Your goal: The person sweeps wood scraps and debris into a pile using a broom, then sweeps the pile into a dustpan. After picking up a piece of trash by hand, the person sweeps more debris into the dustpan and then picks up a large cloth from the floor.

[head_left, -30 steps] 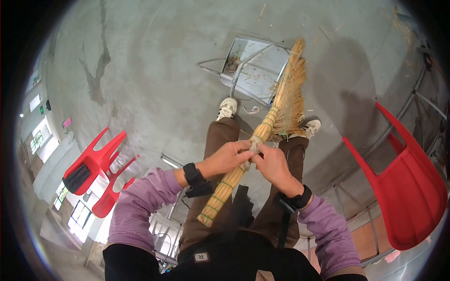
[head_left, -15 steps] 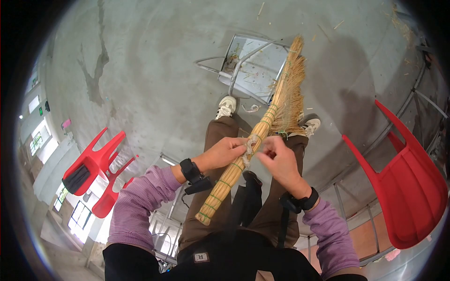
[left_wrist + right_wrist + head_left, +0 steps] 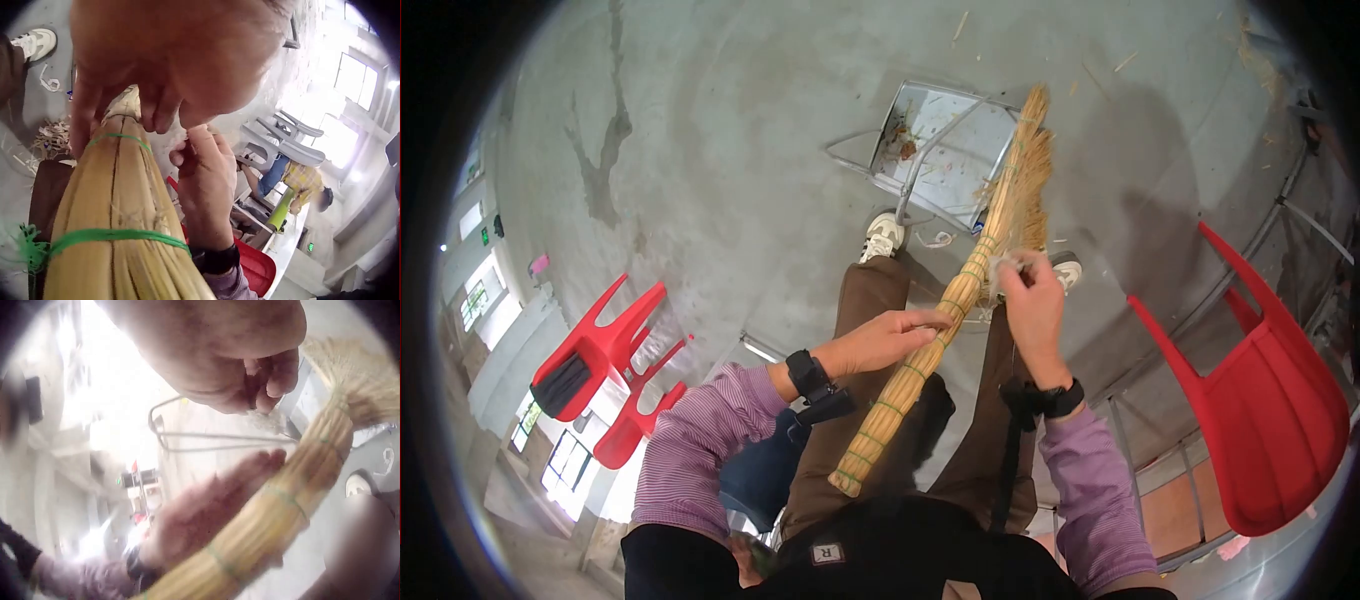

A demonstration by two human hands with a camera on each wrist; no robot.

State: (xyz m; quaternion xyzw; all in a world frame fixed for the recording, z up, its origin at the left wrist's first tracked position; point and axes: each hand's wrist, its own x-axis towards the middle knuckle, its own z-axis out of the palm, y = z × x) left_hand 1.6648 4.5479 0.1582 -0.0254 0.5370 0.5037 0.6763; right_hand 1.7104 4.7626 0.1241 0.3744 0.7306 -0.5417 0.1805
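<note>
A straw broom (image 3: 895, 395) bound with green ties slants across the front of the person's body, its handle end low and its bristles (image 3: 1032, 190) up and away. The left hand (image 3: 875, 342) holds the handle around its middle, fingers across the top in the head view. Higher up and to the right, the right hand (image 3: 1037, 305) pinches a crumpled piece of clear plastic film (image 3: 1000, 268) beside the broom. In the right wrist view this film (image 3: 269, 420) hangs at the fingertips, with the broom handle (image 3: 250, 531) below.
A metal dustpan (image 3: 975, 160) with debris lies on the floor beyond the shoes (image 3: 883, 237). Red chairs stand at the right (image 3: 1275, 420) and left (image 3: 595, 350). Straw bits are scattered about. A person in a yellow plaid shirt (image 3: 309, 181) appears behind in the left wrist view.
Both hands were at the plastic wrap on the handle. The right hand has come away up and to the right with the film, leaving the handle bare there. The left hand keeps its hold.
</note>
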